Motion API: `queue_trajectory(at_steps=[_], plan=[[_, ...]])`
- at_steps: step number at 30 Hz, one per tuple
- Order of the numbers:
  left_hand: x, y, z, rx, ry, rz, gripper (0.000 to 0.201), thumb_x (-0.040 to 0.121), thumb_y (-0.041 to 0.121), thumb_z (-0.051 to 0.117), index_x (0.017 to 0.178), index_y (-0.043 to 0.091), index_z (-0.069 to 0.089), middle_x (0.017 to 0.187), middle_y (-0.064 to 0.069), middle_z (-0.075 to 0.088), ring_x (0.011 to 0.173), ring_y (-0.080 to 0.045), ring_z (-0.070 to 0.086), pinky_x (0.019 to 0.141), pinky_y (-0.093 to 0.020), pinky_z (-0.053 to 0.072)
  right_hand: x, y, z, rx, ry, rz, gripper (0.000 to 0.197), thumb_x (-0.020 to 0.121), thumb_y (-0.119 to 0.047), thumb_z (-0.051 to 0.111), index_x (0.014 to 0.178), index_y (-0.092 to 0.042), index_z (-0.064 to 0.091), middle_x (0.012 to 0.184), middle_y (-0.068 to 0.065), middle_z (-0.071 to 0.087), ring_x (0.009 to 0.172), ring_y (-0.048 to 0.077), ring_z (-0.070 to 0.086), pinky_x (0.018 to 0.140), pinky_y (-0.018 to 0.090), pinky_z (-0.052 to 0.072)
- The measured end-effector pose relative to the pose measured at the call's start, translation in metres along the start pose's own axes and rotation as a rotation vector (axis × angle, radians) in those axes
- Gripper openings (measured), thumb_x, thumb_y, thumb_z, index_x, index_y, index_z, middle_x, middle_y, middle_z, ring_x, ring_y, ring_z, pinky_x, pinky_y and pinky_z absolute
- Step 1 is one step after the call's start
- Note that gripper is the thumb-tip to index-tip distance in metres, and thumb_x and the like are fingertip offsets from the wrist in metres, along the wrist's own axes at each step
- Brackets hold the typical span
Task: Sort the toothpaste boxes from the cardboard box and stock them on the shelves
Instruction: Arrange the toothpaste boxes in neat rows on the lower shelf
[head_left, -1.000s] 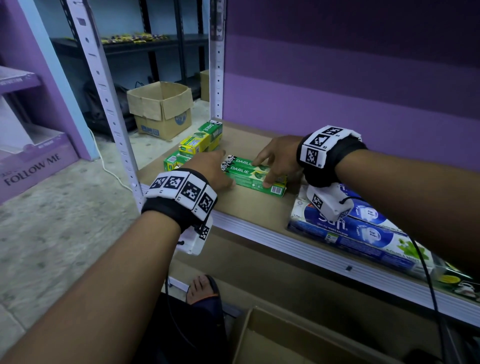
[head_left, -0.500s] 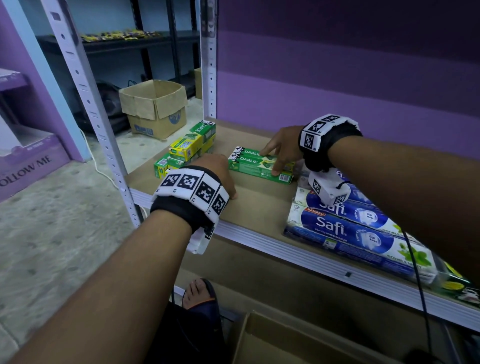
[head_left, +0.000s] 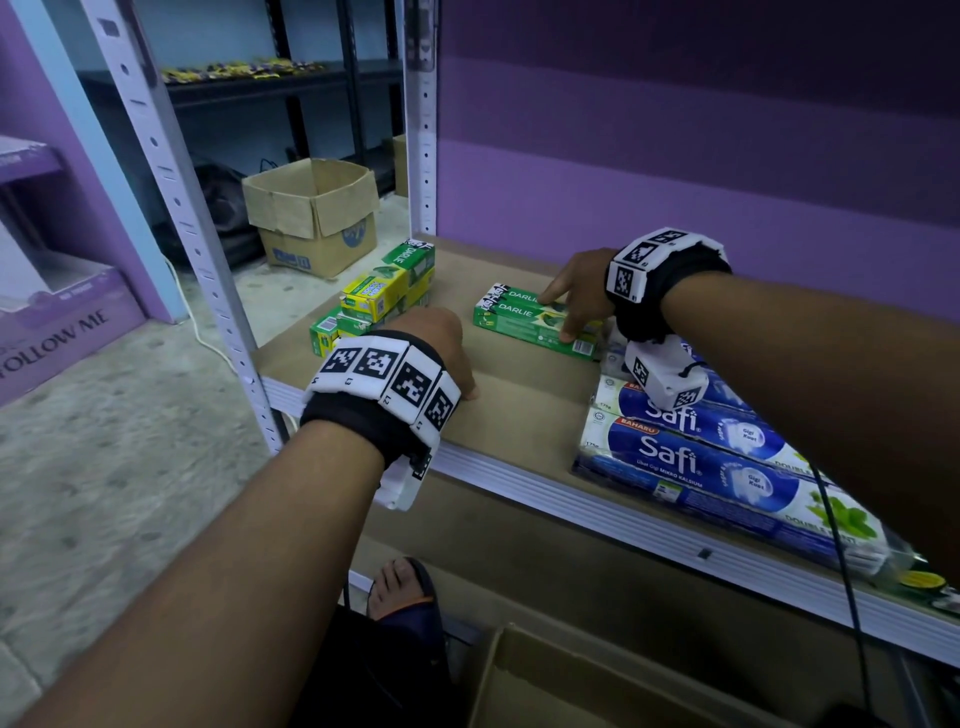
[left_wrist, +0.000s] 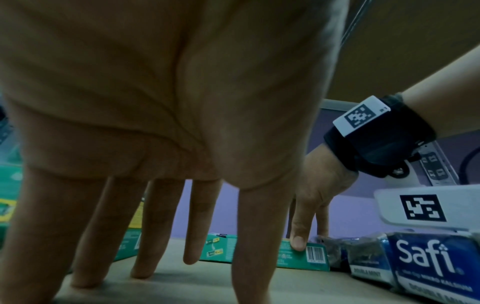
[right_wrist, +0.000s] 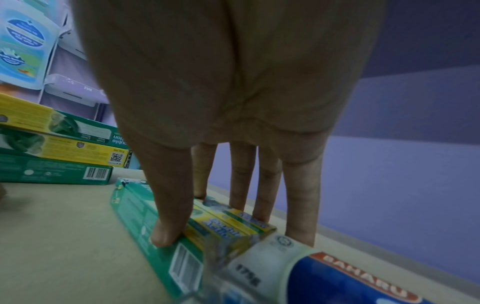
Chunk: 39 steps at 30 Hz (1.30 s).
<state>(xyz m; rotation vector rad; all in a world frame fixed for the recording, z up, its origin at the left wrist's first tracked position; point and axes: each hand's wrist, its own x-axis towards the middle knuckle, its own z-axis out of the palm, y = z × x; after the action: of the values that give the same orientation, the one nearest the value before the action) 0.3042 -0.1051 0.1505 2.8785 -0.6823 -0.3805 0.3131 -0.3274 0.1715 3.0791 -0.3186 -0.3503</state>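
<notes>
The shelf (head_left: 524, 415) in front of me is a wide brown board with a pale metal lip, and a purple wall closes it off behind. On its right side lies a stack of blue Safi packs (head_left: 711, 457), wrapped in clear film, reaching out to the front edge. At the left end sits a pile of green and yellow boxes (head_left: 379, 301), some lying across others. Between these two groups, toward the back, lies the pair of green Darlie boxes (head_left: 535, 325) I am placing, side by side and flat, their barcode end just beside the Safi packs. Below the shelf, the open cardboard box (head_left: 571, 680) I am sorting from waits near my foot.

My right hand (head_left: 576, 291) is over that pair with its fingers straight and spread. The thumb presses the near long edge and the fingertips come down on the top and the far side, so I am steadying and nudging rather than gripping. My left hand (head_left: 441, 348) rests on the bare board in front, its fingers straight, holding nothing.

To do this well, I judge the pair should go back and square to the wall as one, pushed evenly along its length so neither box creeps ahead. Light pressure suits thin cartons, since the panels would dent. I would keep the barcode end from riding up on the loose film of the Safi packs, and leave room in front for the next row.
</notes>
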Motion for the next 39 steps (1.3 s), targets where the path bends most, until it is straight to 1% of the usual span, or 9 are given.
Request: queue_trajectory(at_steps=[4,9,13,18,23,26,30,33,39], plan=[[0.000,-0.002,0.002,-0.003,0.015,0.015,0.059,0.079,0.042,0.079,0.126,0.012,0.061,0.129,-0.007,0.059,0.117,-0.027,0.058,0.097,-0.040,0.051,-0.001,-0.001,-0.001,-0.013,-0.011,0.001,0.072,0.072,-0.035,0.085,0.138,-0.030,0.055,0.142,-0.003,0.054,0.122,0.021,0.056,0.098,0.026,0.039],[0.003,-0.006,-0.001,-0.088,0.073,0.060,0.049,0.078,0.038,0.080,0.119,0.016,0.066,0.122,-0.003,0.063,0.111,-0.024,0.060,0.094,-0.035,0.051,-0.005,0.000,-0.002,0.021,0.007,0.007,0.068,0.070,-0.039,0.086,0.133,-0.032,0.060,0.135,-0.003,0.060,0.116,0.021,0.060,0.087,0.023,0.039],[0.000,-0.011,-0.009,-0.255,0.273,0.151,0.028,0.082,0.028,0.074,0.109,0.022,0.070,0.111,-0.001,0.067,0.103,-0.017,0.062,0.093,-0.028,0.050,-0.013,0.002,-0.006,0.084,0.050,-0.008,0.060,0.070,-0.042,0.085,0.126,-0.034,0.065,0.131,-0.003,0.062,0.112,0.021,0.060,0.084,0.026,0.041],[-0.009,-0.017,-0.025,-0.430,0.516,0.266,0.020,0.086,0.024,0.069,0.106,0.023,0.072,0.098,0.007,0.070,0.092,-0.007,0.063,0.083,-0.018,0.045,-0.026,-0.009,-0.019,0.132,0.084,-0.050,0.056,0.076,-0.035,0.083,0.128,-0.033,0.062,0.132,-0.003,0.058,0.095,0.016,0.055,0.072,0.027,0.045],[-0.015,-0.045,-0.031,-0.444,0.662,0.239,0.017,0.088,0.023,0.068,0.104,0.023,0.072,0.096,0.008,0.070,0.086,-0.005,0.059,0.073,-0.012,0.039,-0.034,-0.035,-0.032,0.142,0.168,-0.113,0.049,0.081,-0.030,0.079,0.127,-0.031,0.062,0.132,-0.003,0.058,0.091,0.015,0.054,0.072,0.027,0.044],[-0.017,-0.066,-0.031,-0.443,0.733,0.150,0.017,0.092,0.023,0.062,0.105,0.024,0.072,0.104,0.005,0.070,0.087,-0.010,0.056,0.079,-0.022,0.040,-0.034,-0.058,-0.037,0.141,0.204,-0.168,0.049,0.083,-0.030,0.076,0.129,-0.032,0.059,0.135,-0.003,0.056,0.100,0.017,0.055,0.077,0.025,0.041],[-0.015,-0.089,-0.029,-0.451,0.720,0.012,0.022,0.094,0.018,0.056,0.109,0.020,0.071,0.114,-0.002,0.068,0.105,-0.021,0.060,0.088,-0.025,0.041,-0.027,-0.094,-0.036,0.128,0.203,-0.218,0.056,0.087,-0.033,0.071,0.138,-0.034,0.048,0.136,-0.001,0.056,0.116,0.022,0.055,0.085,0.023,0.038],[-0.012,-0.100,-0.024,-0.453,0.613,-0.052,0.021,0.096,0.022,0.055,0.111,0.019,0.069,0.116,-0.006,0.066,0.106,-0.025,0.060,0.088,-0.028,0.042,-0.019,-0.120,-0.031,0.117,0.185,-0.232,0.062,0.092,-0.037,0.062,0.148,-0.034,0.034,0.134,0.004,0.056,0.110,0.023,0.057,0.078,0.024,0.039],[-0.010,-0.109,-0.024,-0.491,0.551,-0.073,0.018,0.097,0.025,0.052,0.105,0.020,0.067,0.112,-0.009,0.066,0.100,-0.025,0.061,0.083,-0.028,0.045,-0.008,-0.154,-0.024,0.136,0.171,-0.222,0.066,0.096,-0.033,0.052,0.153,-0.040,0.019,0.142,0.019,0.044,0.118,0.034,0.054,0.083,0.027,0.043]])
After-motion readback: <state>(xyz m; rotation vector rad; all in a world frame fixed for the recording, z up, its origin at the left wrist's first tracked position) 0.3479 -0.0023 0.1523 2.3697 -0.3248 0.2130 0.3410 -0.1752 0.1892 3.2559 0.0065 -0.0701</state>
